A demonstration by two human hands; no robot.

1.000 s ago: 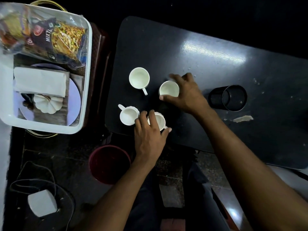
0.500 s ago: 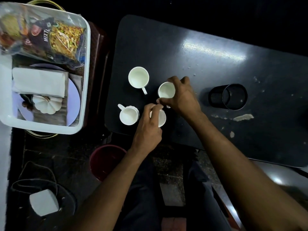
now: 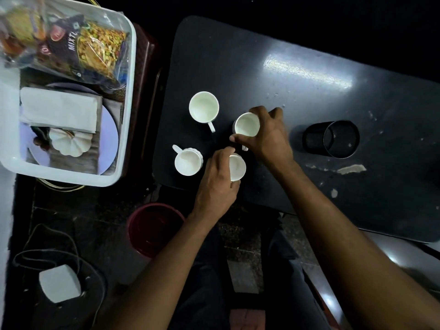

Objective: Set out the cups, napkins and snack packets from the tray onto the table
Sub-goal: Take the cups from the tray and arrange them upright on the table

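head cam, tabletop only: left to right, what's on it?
Cup with handle pointing up-left → cup farthest from the person → cup under the left hand → cup gripped by the right hand → black mesh pen holder.

There is only the one view, from the person's head, looking steeply down and a little forward. It sits close above the dark table (image 3: 309, 96), whose near edge crosses the middle of the frame. The white tray (image 3: 128, 96) fills the upper left, the floor and lap fill the bottom.
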